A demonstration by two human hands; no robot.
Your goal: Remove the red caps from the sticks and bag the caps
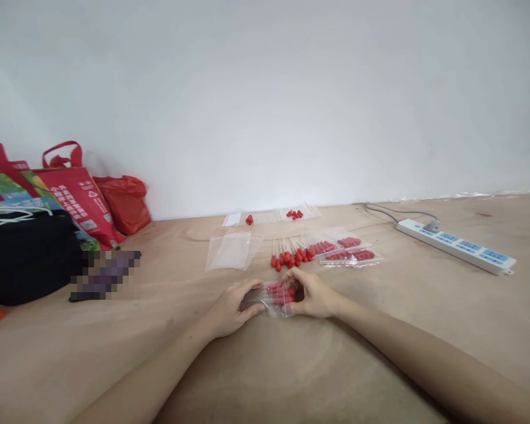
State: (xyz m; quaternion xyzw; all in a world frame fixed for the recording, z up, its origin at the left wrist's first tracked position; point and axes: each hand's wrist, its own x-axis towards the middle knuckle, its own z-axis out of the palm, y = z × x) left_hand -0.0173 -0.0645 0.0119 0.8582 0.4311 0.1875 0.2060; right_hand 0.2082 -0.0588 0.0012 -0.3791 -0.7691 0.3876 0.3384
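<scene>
My left hand [236, 306] and my right hand [312, 293] together grip a small clear plastic bag [274, 299] low over the wooden table [291, 365]. Red-tipped sticks show inside the bag, between my fingers. Both hands are closed on the bag's ends. Just beyond my hands lies a loose bunch of red-tipped sticks [291, 254]. To its right lie filled bags of red-tipped sticks [348, 252]. A stack of clear bags with nothing in them [233, 249] lies to the left of the bunch.
A white power strip [457, 245] with a grey cable lies at the right. Red shopping bags [82, 197] and a black bag [26, 254] stand at the left by the white wall. Loose red tips [295, 214] and flat bags lie near the wall.
</scene>
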